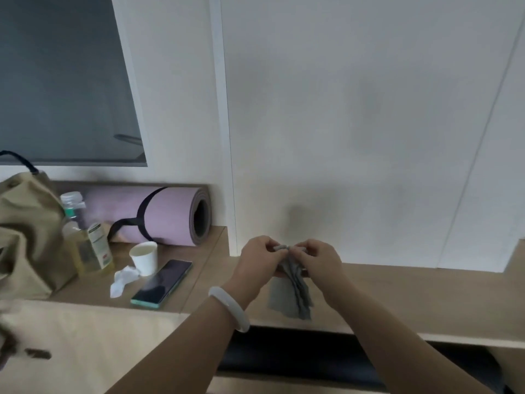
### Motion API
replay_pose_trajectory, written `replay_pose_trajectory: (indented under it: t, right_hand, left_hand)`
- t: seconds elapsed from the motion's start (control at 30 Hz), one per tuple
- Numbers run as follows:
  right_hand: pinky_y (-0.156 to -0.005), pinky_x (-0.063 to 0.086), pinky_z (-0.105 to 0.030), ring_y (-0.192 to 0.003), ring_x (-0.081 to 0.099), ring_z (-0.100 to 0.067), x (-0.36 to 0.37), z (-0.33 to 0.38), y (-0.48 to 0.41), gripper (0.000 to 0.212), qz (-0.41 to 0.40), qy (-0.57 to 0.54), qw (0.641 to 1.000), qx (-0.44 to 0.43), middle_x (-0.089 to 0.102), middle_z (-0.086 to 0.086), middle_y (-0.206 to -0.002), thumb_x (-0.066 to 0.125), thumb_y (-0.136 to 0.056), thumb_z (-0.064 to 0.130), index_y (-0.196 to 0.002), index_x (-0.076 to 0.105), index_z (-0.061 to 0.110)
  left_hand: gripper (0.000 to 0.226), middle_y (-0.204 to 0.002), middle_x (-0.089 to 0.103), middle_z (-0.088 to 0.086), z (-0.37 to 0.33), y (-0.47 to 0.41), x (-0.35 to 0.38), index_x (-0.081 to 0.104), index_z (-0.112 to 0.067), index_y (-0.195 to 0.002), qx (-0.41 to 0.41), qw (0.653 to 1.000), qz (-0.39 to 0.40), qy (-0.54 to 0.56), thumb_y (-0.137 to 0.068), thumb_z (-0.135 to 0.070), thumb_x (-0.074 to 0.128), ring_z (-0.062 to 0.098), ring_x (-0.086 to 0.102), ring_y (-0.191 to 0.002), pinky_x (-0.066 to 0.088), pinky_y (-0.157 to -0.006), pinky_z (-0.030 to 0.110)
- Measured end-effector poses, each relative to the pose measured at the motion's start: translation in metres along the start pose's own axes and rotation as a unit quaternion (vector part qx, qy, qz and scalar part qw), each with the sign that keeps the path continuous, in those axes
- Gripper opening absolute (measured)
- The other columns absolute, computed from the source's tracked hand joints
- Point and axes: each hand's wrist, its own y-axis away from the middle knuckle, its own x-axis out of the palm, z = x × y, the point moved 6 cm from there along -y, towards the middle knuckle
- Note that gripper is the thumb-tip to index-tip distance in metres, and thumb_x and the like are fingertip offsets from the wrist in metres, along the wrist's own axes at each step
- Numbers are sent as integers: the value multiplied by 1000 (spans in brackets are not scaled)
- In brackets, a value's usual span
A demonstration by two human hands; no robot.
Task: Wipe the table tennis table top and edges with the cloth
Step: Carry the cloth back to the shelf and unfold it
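A grey cloth (298, 291) hangs bunched in front of the white wall, above a wooden shelf (412, 297). My left hand (260, 260), with a pale bangle on its wrist, pinches the cloth's top edge from the left. My right hand (318, 258) pinches the same top edge from the right, so the fingertips of both hands nearly meet. The cloth's lower end drapes down toward the shelf. No table tennis table is in view.
On the shelf at left lie a dark phone (163, 282), a white paper cup (145, 257), a crumpled tissue (122, 280), two bottles (91, 248), a rolled lilac mat (159, 214) and a khaki bag (25, 237). A dark gap (298, 351) runs below the shelf.
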Motion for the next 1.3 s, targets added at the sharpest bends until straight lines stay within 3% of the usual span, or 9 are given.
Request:
replay_pose_trajectory:
  t: [0.13,0.33,0.5,0.63,0.77,0.97,1.07,1.2,1.3]
  right_hand:
    - [-55,49,-17,-66,64,-8,14,-11,-31,28,8,-24,1000,19,72,-9,-81,71,-91,32,-89,70,5]
    - [-68,55,-32,-79,67,-21,19,-45,-69,15,-1,-57,997,43,73,-5,-82,63,-90,-2,-94,70,11]
    - [-61,52,-31,-73,66,-26,26,-56,-101,17,78,-232,959,144,70,-16,-85,52,-95,-5,-98,68,-2]
    - [-78,57,-41,-96,69,-36,43,-68,-110,30,157,-357,889,240,68,-27,-115,46,-95,1,-115,66,-10]
    - [-77,53,-44,-88,72,-35,56,-92,-118,32,180,-387,855,293,71,-26,-109,49,-95,9,-103,74,-9]
    - [-69,48,-42,-75,62,-33,42,-139,-141,8,39,2,977,210,62,-17,-81,58,-94,3,-87,61,4]
    - [-64,42,-30,-78,55,-19,56,-134,-141,12,89,204,966,130,58,-3,-90,58,-98,23,-97,49,15]
    - [-71,37,-29,-95,56,-27,82,-124,-130,17,159,310,936,37,44,-7,-115,55,-96,18,-108,45,11]
    - [-84,38,-28,-113,52,-26,90,-114,-119,22,162,371,913,-41,39,-10,-131,51,-98,13,-118,42,11]
  left_hand:
    - [25,-97,71,21,15,-43,-2,68,2,-102,-44,995,41,81,-103,-11,47,29,71,-88,62,-73,33]
    - [29,-114,68,6,59,-90,-14,66,-19,-119,-36,995,86,23,-95,-5,58,15,67,-98,54,-83,23]
    - [60,-124,66,10,121,-112,-15,56,-8,-133,-193,968,114,112,-86,-41,70,28,63,-113,51,-94,38]
    - [52,-129,65,17,126,-111,12,60,-1,-131,-200,919,222,256,-99,-42,52,33,61,-121,52,-98,42]
    - [52,-130,61,24,139,-118,7,63,2,-127,-237,883,182,363,-98,-40,51,38,58,-119,44,-107,51]
    - [51,-107,67,10,161,-129,-39,45,-11,-127,-204,970,-2,133,-85,-9,73,20,70,-83,54,-60,26]
    - [51,-107,66,5,162,-132,-40,43,-21,-125,-174,983,-20,62,-87,4,66,20,65,-96,54,-67,26]
    - [35,-109,63,13,154,-133,-42,52,-9,-119,-126,989,-70,17,-89,3,65,18,62,-89,56,-69,29]
    - [24,-113,59,8,141,-132,-55,56,-10,-115,-9,969,-143,-202,-92,-8,64,14,55,-91,47,-78,21]
